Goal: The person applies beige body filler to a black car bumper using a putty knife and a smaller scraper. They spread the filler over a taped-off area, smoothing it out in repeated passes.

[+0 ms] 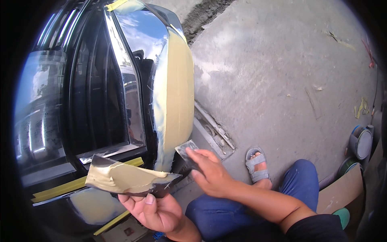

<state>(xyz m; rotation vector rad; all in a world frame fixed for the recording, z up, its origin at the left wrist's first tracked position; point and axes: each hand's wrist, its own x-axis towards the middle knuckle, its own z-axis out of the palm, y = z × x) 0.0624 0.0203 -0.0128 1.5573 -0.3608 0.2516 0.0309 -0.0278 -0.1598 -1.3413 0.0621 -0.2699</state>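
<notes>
In my left hand point(155, 211) I hold a dark mixing board point(167, 183) from below. Cream body filler point(121, 177) is spread over most of its upper face. My right hand point(209, 171) pinches a small, flat grey filler spreader point(191, 148), its edge at the lower end of the car panel point(179, 92). I cannot tell whether the spreader touches the panel. A broad band of cream filler covers that panel's curved outer side, with lighter smears along its inner edge. Another filler patch point(94, 205) lies on the dark bodywork beyond the board.
Yellow masking tape point(52, 192) lines the bodywork. A black grille point(94, 80) with chrome trim fills the left. Below the panel a metal-edged drain point(211, 129) is set in the concrete floor point(282, 72). Cans point(360, 143) and cardboard point(342, 189) stand at right, near my sandalled foot point(258, 165).
</notes>
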